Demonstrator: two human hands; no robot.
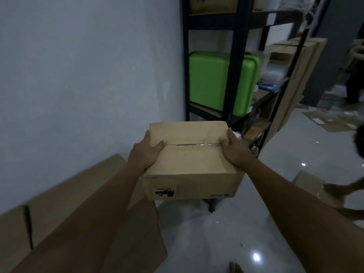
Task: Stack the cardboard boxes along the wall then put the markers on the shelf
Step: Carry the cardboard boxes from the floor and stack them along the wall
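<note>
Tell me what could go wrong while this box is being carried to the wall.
1. Both hands, left and right, hold the box only at its top edges; it might slip.
2. The box hides the floor ahead, near the shelf leg.
3. Another person's arm reaches in at the right; a collision is possible.

Obscured, cropped and illegible items, head view.

The left hand [144, 152] and right hand [235, 149] are covering both side faces of the carried box [189, 164], so the fingers there are going unseen; its underside is hidden; the label [164, 192] print is reading upside down and blurred; the larger box [82, 196] by the wall is being crossed by the left forearm and cut by the lower and left edges; the shelf unit [234, 62] is running out the top edge; the green case [212, 79] is partly behind a post; another person's arm [342, 189] is cropped at right, smeared.
</note>
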